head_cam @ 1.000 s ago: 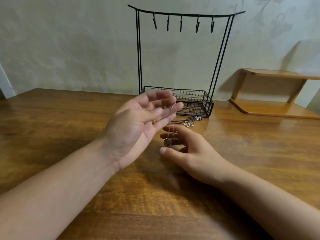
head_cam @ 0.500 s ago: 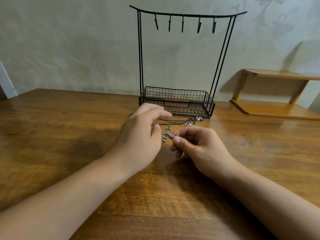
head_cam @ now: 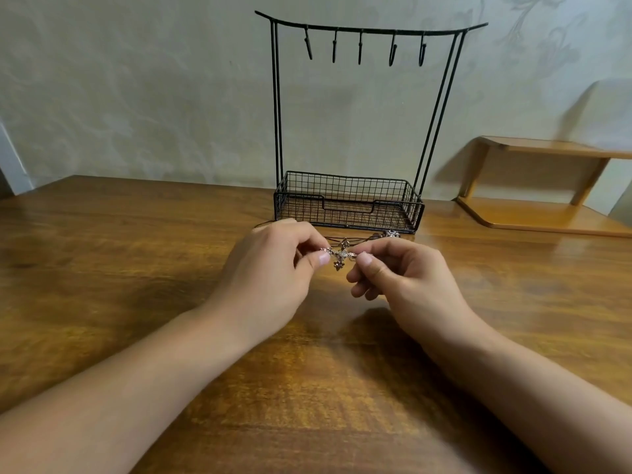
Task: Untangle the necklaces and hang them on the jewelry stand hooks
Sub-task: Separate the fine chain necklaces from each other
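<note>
Now left hand (head_cam: 270, 268) and right hand (head_cam: 407, 271) pinch necklace tangle (head_cam: 340, 256), fingers clamped, just before jewelry stand (head_cam: 349, 206). I judge hard pulling could tighten knot, snap chain.

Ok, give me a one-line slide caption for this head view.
Both hands, left and right, pinch a tangled necklace above the table, before the bare-hooked jewelry stand.

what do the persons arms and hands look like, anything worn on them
Both forearms are bare up to the frame's edge: no sleeves show. The left hand and right hand carry no visible rings, watch, bracelets or gloves. The thumbnails are short and unpainted.
</note>
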